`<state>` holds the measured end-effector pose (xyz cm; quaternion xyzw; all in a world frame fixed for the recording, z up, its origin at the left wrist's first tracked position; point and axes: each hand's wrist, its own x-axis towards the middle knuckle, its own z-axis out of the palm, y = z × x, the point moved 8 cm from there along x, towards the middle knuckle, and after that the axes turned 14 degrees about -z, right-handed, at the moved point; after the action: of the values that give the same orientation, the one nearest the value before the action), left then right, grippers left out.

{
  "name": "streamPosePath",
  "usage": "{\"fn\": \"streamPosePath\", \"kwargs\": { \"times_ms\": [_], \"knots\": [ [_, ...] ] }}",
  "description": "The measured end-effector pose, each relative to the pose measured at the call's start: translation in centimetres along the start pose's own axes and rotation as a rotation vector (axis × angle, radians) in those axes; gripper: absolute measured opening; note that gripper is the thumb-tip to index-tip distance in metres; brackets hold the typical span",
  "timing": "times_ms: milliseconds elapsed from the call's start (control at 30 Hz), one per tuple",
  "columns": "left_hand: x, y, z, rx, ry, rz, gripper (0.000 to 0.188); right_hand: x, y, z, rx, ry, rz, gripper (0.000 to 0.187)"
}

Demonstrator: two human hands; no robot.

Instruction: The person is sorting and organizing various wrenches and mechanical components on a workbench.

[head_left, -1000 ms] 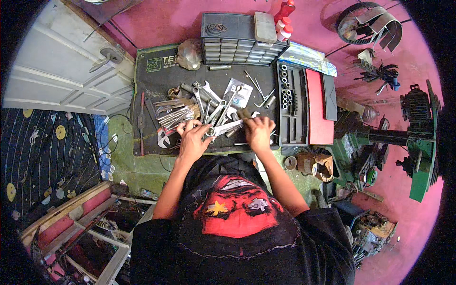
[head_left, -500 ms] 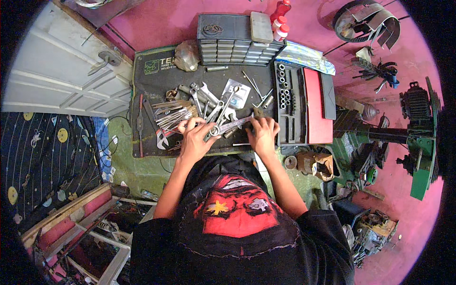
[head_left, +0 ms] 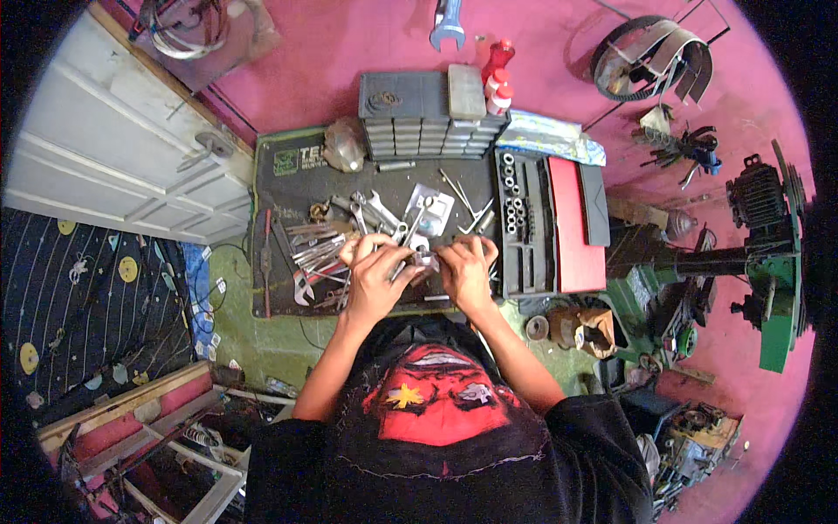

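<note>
Near the front edge of the tool mat, my left hand and my right hand are close together. Both have curled fingers gripping a silver wrench, which is largely covered by them. Only a short metal stretch shows in the gap between the hands. Just beyond them lies a pile of loose combination wrenches. Left of my left hand are several thin metal rods or screwdrivers and an adjustable wrench.
A grey drawer cabinet stands at the back. To the right sits a socket tray beside a red panel. Hex keys lie behind my right hand. A green machine stands far right; a white door is at left.
My hands have drawn closer together on the wrench, hiding more of it. The view has tilted up, bringing a blue-grey open-ended wrench on the pink wall into sight.
</note>
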<state>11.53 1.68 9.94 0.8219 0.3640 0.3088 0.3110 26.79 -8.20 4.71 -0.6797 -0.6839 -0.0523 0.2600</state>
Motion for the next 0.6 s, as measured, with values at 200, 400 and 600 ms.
{"fn": "streamPosePath", "kwargs": {
  "times_ms": [200,400,600],
  "knots": [
    [0.7,-0.1,1.9,0.022,-0.053,-0.074,0.027,2.6,-0.8,-4.7,0.119,0.088,0.012,0.011],
    [1.8,1.4,3.8,-0.027,-0.105,-0.087,0.022,5.2,-0.5,-9.1,0.192,0.148,0.029,0.009],
    [4.8,4.4,3.5,-0.063,-0.082,-0.085,0.018,7.7,0.5,-12.7,0.240,0.189,0.060,0.016]
  ]
}}
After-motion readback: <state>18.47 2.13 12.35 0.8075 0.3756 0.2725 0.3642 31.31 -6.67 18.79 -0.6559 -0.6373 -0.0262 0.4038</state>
